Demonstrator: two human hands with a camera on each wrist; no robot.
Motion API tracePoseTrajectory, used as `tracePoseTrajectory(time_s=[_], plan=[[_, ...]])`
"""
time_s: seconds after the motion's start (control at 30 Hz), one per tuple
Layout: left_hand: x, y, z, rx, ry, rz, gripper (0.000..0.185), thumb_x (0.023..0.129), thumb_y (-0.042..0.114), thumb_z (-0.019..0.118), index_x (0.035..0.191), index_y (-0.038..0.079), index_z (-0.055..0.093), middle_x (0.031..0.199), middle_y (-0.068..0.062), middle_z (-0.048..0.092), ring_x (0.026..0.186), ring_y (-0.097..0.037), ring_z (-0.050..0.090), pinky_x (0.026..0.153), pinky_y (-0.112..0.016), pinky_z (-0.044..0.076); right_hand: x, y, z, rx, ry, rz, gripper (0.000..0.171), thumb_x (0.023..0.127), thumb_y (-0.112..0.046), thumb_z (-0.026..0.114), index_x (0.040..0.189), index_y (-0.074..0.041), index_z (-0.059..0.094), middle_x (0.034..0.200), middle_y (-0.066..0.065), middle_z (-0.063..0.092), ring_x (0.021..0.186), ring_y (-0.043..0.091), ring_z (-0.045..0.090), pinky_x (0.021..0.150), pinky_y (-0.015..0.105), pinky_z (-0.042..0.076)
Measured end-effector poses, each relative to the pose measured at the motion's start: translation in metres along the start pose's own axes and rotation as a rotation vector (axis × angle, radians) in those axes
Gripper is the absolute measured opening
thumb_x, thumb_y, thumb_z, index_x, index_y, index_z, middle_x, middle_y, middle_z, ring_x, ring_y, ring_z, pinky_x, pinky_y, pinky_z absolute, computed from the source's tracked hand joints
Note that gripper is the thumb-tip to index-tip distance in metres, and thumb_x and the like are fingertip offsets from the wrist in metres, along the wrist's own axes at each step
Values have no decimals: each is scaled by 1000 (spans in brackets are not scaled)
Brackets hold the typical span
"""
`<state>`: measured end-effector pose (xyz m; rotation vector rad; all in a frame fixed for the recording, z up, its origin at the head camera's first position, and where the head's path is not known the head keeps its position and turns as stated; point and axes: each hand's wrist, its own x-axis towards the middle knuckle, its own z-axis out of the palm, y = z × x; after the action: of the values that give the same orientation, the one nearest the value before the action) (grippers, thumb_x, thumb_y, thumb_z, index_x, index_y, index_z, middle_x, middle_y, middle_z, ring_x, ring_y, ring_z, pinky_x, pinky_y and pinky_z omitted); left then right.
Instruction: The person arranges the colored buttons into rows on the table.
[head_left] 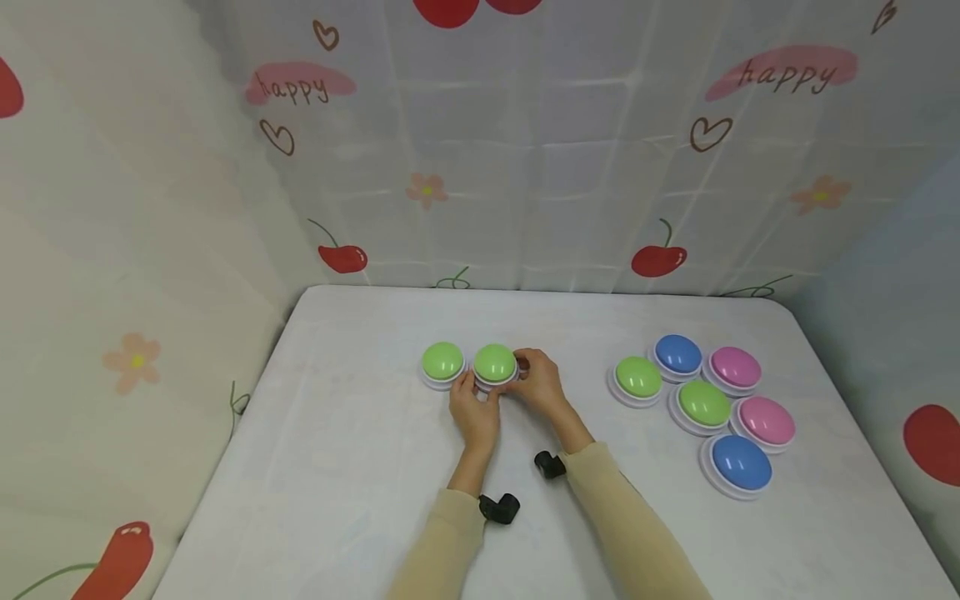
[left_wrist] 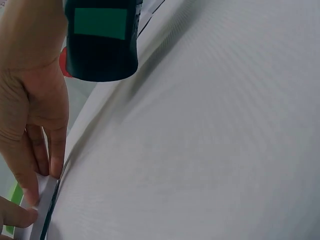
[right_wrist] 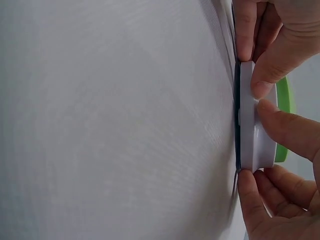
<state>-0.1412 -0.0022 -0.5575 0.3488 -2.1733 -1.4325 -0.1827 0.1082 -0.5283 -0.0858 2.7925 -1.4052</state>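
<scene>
Left hand (head_left: 476,415) and right hand (head_left: 542,387) in joint grip on one green button (head_left: 495,364), dome (right_wrist: 285,93) upward, broad base (right_wrist: 247,120) seemingly level.

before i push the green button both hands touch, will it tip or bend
The green button would probably slide, not tip: its wide base sits flat on the table. Its glossy dome may be slippery. The base shows no bending under the fingers, so likely stiff.
</scene>
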Motion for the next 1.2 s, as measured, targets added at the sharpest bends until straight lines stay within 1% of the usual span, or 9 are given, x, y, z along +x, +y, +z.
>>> tracePoseTrajectory(time_s=[0.17,0.33,0.47,0.7,0.9,1.2], plan=[[1,-3,2,20,4,8,49,69,-6,80,115,-14,64,114,-30,61,102,-40,62,90,-44,54,2,1,2,14,-4,6,69,64,-9,90,123,10,59,115,26,62,107,35,63,90,39,56],[1,-3,4,26,2,-11,49,71,-6,79,116,-15,63,113,-29,60,101,-39,62,88,-42,55,4,1,3,25,-4,-2,70,65,-9,89,124,10,58,117,26,62,108,35,63,91,38,55],[0,-3,5,19,13,-15,47,72,-6,78,117,-14,63,113,-28,60,100,-37,63,87,-40,56,4,0,2,32,1,-13,69,66,-10,89,125,10,58,118,26,62,110,36,63,92,38,55],[0,-4,6,5,22,-36,47,73,-6,78,118,-12,64,113,-26,60,102,-35,63,88,-36,56,4,2,5,60,6,-5,69,66,-7,89,125,10,57,119,26,61,111,36,62,93,37,55],[0,-6,6,9,42,-31,45,73,-7,77,116,-11,66,112,-26,60,97,-34,64,86,-38,56,5,2,6,80,7,-8,71,64,-7,90,125,9,58,119,25,61,112,36,62,93,35,54],[-1,-7,8,12,34,-31,44,73,-7,77,115,-10,66,111,-26,60,96,-34,63,86,-39,56,7,8,7,76,12,-2,72,64,-9,90,126,8,58,119,25,61,112,35,62,94,36,54]])
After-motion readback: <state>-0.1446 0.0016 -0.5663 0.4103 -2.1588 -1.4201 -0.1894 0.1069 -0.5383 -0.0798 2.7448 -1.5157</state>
